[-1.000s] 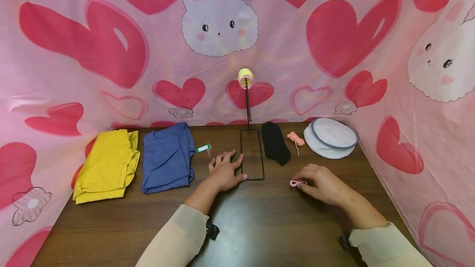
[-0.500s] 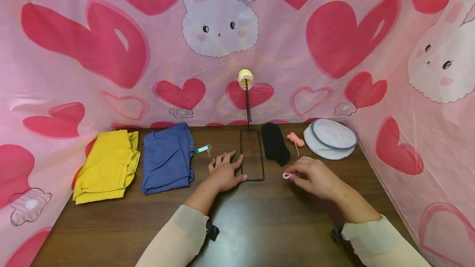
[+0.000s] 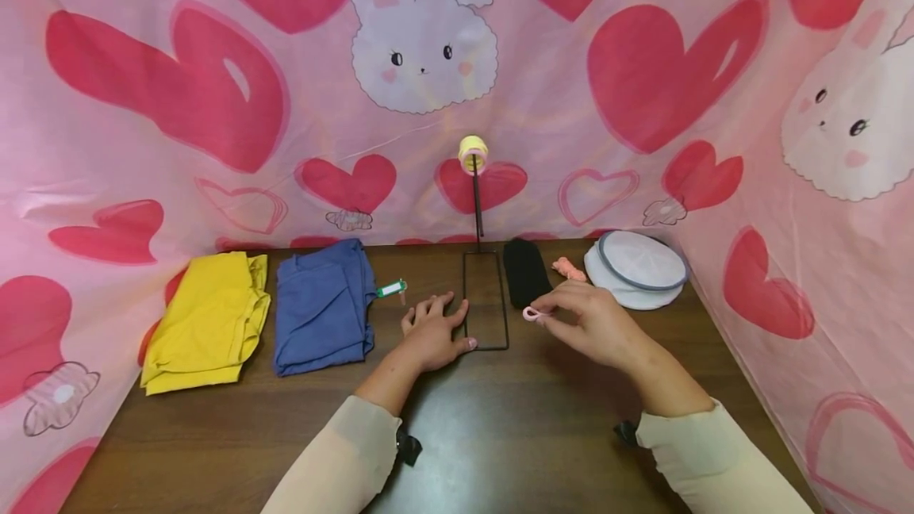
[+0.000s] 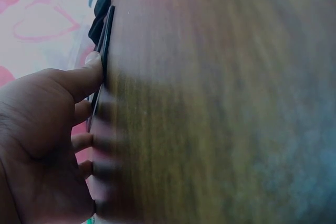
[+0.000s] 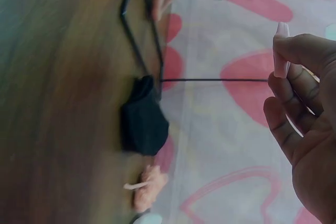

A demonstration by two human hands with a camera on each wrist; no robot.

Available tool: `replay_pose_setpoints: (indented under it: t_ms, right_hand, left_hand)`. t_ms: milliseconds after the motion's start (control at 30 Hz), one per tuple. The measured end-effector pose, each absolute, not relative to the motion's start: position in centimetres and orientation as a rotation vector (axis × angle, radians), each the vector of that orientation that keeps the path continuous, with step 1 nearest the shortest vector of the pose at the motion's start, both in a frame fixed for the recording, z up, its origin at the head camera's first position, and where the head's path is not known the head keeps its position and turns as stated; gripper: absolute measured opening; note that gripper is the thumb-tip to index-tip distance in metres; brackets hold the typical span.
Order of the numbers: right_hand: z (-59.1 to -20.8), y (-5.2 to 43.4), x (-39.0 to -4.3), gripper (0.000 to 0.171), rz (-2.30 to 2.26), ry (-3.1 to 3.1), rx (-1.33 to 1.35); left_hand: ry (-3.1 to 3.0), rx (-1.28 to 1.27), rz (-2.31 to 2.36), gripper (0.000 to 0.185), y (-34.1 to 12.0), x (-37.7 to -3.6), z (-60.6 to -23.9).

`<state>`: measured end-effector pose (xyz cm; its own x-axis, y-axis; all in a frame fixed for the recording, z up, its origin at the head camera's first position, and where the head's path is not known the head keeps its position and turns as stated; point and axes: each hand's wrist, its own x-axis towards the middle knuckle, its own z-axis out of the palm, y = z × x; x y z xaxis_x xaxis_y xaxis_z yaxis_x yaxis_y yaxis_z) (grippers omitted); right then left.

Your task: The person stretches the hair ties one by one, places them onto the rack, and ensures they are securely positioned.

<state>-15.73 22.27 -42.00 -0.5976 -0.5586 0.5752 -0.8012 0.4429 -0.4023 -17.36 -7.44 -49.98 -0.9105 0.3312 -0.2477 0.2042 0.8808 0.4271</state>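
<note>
My right hand (image 3: pixel 585 324) pinches a small pink ring-shaped clip (image 3: pixel 531 313) between thumb and fingers, lifted above the table just right of the black wire stand (image 3: pixel 485 300). In the right wrist view the clip (image 5: pixel 281 51) shows at my fingertips. My left hand (image 3: pixel 432 331) lies flat on the table with straight fingers, its thumb touching the stand's rectangular base (image 4: pixel 105 40). The stand's upright rod carries a yellow tape roll (image 3: pixel 473 151) at its top. A black sock (image 3: pixel 527 272) lies right behind the base.
Folded yellow cloth (image 3: pixel 207 320) and blue cloth (image 3: pixel 324 304) lie at the left, with a green-and-white tag (image 3: pixel 392 287) beside them. A pink cord bundle (image 3: pixel 567 266) and a white round mesh bag (image 3: pixel 637 264) lie at the back right. Pink heart fabric walls surround the wooden table (image 3: pixel 500 435).
My right hand has lifted the pink clip off the table and carried it up and leftward toward the stand. The left hand has stayed where it was.
</note>
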Motion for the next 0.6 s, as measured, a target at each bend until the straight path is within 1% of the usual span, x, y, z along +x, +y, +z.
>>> replay_pose_setpoints:
  t_ms: [267, 467, 600]
  right_hand:
    - [-39.6, 20.6, -16.0, 0.024, 0.975, -2.285, 1.142]
    - [-38.2, 19.6, -16.1, 0.03, 0.994, -2.16, 1.153]
    - [-37.3, 18.9, -16.1, 0.031, 1.011, -2.118, 1.144]
  left_hand:
    - [2.747, 0.403, 0.559, 0.076, -7.5, -17.4, -49.6]
    - [2.754, 0.404, 0.552, 0.075, -7.4, -17.1, -49.8]
    - [2.76, 0.399, 0.553, 0.075, -7.4, -17.1, -49.9]
